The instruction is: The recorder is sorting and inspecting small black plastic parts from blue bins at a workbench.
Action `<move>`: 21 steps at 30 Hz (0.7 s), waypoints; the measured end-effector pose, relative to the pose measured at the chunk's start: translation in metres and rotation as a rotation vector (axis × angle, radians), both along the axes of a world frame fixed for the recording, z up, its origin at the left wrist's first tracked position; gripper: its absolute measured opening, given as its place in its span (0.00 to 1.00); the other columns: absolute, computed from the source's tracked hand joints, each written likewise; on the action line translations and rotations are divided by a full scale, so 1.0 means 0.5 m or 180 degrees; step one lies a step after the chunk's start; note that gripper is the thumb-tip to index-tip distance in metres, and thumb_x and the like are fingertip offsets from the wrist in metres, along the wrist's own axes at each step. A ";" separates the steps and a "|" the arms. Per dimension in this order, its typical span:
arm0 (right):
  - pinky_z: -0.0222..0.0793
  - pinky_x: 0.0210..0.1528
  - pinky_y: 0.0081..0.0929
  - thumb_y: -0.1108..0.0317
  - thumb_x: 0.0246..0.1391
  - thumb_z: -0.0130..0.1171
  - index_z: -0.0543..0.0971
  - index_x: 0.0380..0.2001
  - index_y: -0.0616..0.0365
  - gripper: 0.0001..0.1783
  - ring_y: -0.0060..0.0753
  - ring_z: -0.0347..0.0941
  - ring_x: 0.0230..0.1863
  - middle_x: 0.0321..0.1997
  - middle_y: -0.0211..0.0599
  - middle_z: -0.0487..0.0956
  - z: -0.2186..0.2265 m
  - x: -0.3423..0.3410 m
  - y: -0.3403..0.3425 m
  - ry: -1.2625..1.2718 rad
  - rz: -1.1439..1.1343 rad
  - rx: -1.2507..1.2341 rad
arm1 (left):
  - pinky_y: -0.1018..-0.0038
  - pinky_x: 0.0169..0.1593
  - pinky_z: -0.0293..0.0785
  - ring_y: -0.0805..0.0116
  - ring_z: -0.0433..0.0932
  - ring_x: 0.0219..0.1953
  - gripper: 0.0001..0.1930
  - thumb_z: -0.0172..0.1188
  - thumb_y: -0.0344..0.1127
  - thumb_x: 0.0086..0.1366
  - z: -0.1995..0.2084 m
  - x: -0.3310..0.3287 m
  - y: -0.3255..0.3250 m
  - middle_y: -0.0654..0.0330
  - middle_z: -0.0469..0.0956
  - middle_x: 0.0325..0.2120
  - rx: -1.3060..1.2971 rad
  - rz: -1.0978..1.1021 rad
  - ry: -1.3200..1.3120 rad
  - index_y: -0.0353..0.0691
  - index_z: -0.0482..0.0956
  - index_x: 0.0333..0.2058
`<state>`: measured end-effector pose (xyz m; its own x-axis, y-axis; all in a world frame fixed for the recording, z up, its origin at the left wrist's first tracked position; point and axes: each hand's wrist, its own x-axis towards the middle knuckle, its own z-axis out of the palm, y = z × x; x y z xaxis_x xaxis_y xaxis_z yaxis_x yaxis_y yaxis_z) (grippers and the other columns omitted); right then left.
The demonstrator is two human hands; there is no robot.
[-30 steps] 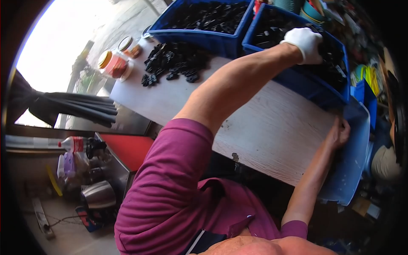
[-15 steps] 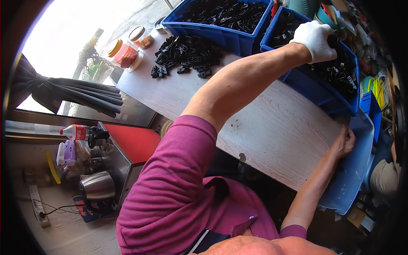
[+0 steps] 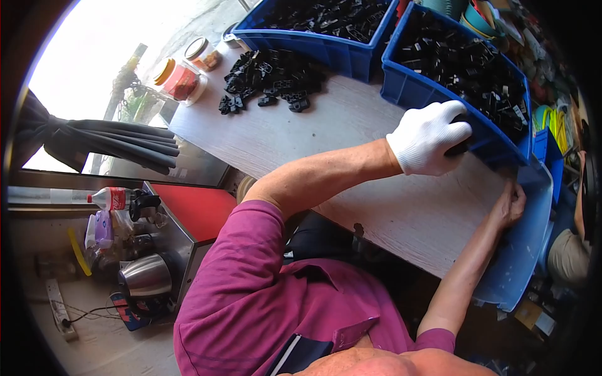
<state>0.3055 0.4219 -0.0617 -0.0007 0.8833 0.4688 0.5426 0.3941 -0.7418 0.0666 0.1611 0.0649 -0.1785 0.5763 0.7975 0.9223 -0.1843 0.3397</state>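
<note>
My left hand (image 3: 433,138), in a white knitted glove, is above the table, in front of the right-hand blue bin (image 3: 407,88). Its fingers are closed round a small black plastic part (image 3: 456,150), mostly hidden by the glove. My bare right hand (image 3: 512,203) is at the table's right end, beside a light blue plastic tray (image 3: 517,263). Its fingers are curled, and what they hold, if anything, cannot be made out. Many similar black plastic parts (image 3: 458,62) fill that bin.
Another blue bin (image 3: 307,45) of black parts stands at the back, beside a loose pile of black parts (image 3: 269,78) on the pale wooden table (image 3: 351,125). Two lidded jars (image 3: 180,81) stand at the left. A red-topped cabinet (image 3: 194,210) and a steel kettle (image 3: 145,276) are lower left.
My left hand has come out of the right-hand bin and moved down toward me over the table, with a black part in its fingers. My right hand has stayed in nearly the same place.
</note>
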 end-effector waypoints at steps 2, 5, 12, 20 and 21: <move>0.80 0.46 0.31 0.56 0.52 0.76 0.87 0.39 0.58 0.19 0.39 0.84 0.40 0.39 0.43 0.88 -0.016 0.009 0.018 0.0531 0.0223 -0.0007 | 0.59 0.38 0.82 0.46 0.82 0.40 0.16 0.73 0.38 0.49 -0.047 0.010 0.000 0.46 0.78 0.46 -0.0306 0.0075 0.0128 0.44 0.82 0.38; 0.79 0.46 0.32 0.59 0.51 0.78 0.86 0.38 0.59 0.17 0.36 0.83 0.39 0.38 0.43 0.87 -0.011 -0.008 0.007 0.0249 0.0181 0.0288 | 0.56 0.36 0.77 0.50 0.80 0.36 0.14 0.72 0.43 0.50 -0.097 0.005 0.010 0.51 0.79 0.41 -0.0734 0.0369 0.0528 0.45 0.84 0.34; 0.75 0.55 0.39 0.49 0.49 0.73 0.87 0.42 0.55 0.24 0.45 0.82 0.48 0.45 0.44 0.87 0.091 -0.055 -0.086 0.0111 -0.0114 -0.0531 | 0.54 0.48 0.75 0.48 0.79 0.47 0.18 0.70 0.44 0.58 -0.113 -0.008 0.021 0.52 0.81 0.47 -0.0660 0.0453 0.0358 0.44 0.84 0.45; 0.73 0.58 0.43 0.52 0.54 0.70 0.86 0.47 0.56 0.23 0.45 0.81 0.50 0.43 0.48 0.86 0.130 -0.060 -0.128 0.0248 -0.0126 -0.0851 | 0.60 0.52 0.79 0.46 0.82 0.47 0.11 0.63 0.27 0.64 -0.100 -0.048 -0.040 0.50 0.83 0.45 -0.0697 0.0194 0.0100 0.39 0.85 0.45; 0.73 0.58 0.43 0.52 0.54 0.69 0.85 0.47 0.56 0.23 0.44 0.81 0.50 0.43 0.48 0.86 0.127 -0.057 -0.124 0.0195 -0.0095 -0.0837 | 0.59 0.51 0.78 0.47 0.82 0.46 0.11 0.64 0.29 0.63 -0.102 -0.053 -0.048 0.52 0.83 0.44 -0.0683 0.0295 0.0156 0.40 0.85 0.44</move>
<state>0.2768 0.3598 0.0016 0.0486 0.9739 0.2215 0.5020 0.1679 -0.8484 0.0400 0.1370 0.0138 -0.2026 0.7165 0.6676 0.9483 -0.0267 0.3164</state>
